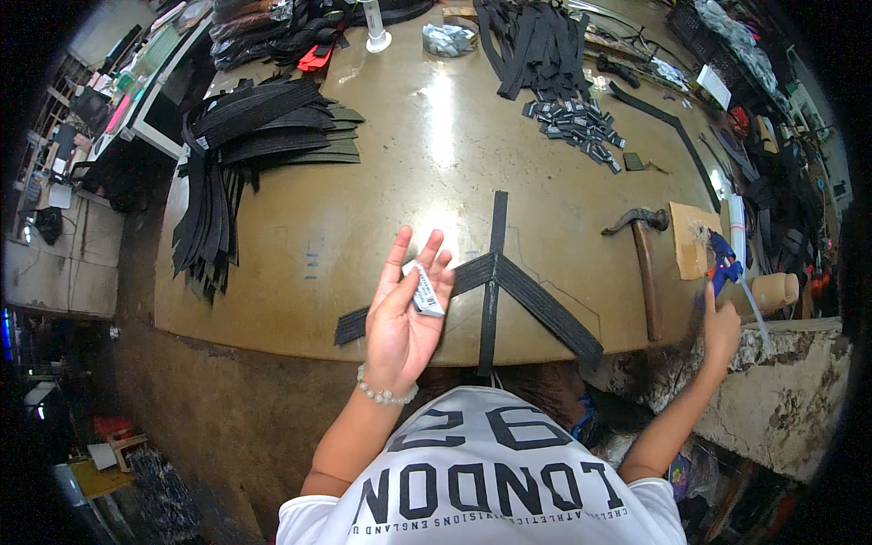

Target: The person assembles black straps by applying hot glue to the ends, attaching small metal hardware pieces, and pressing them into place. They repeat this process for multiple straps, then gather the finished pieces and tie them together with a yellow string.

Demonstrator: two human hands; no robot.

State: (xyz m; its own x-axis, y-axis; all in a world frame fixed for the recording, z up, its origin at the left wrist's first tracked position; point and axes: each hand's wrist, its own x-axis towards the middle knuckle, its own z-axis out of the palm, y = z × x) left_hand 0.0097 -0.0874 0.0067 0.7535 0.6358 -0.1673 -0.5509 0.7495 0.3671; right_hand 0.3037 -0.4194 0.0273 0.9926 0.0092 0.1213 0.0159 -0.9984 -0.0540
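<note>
My left hand [402, 322], palm up, pinches a small white printed label [426, 292] between thumb and fingers. Just beside it on the table [381, 200] lies a wide ribbed black strap [549, 309], bent into a chevron. A narrow black strip [499, 222] crosses upright through its peak. At the right edge my right hand [722, 327] reaches out, index finger extended to a blue glue gun [722, 257]. Whether the fingertip touches the gun is unclear. A pale glue stick [756, 313] trails from the gun, which rests by a tan cardboard piece [690, 238].
A wooden-handled hammer [647, 272] lies left of the glue gun. Black straps are piled far left [263, 123] and far right [536, 45], near a heap of small dark labels [581, 132]. A clear round container [450, 39] stands at the back. A brown roll [775, 289] sits right.
</note>
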